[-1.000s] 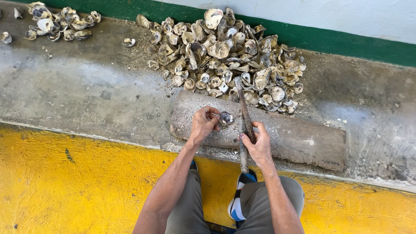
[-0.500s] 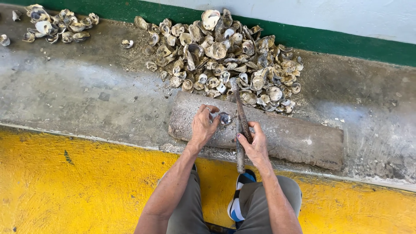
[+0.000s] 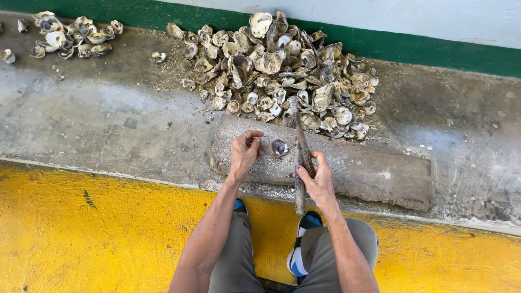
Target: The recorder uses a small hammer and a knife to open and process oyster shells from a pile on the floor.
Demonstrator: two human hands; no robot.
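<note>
Rusty metal rod (image 3: 302,140) gripped in right hand (image 3: 319,179), fingers wrapped tight. Left hand (image 3: 243,152) loosely curled, fingertips beside small oyster shell (image 3: 279,147) lying on stone slab (image 3: 374,171), shell pile (image 3: 282,65) behind.

A small oyster shell (image 3: 279,147) lies open side up on the grey stone slab (image 3: 369,171), its pearly hollow dark-rimmed. At its 3 o'clock, a long rusty metal rod (image 3: 301,144) slants from 12 towards 6 o'clock, its upper end near the shell heap (image 3: 282,65) at 12 o'clock.
</note>
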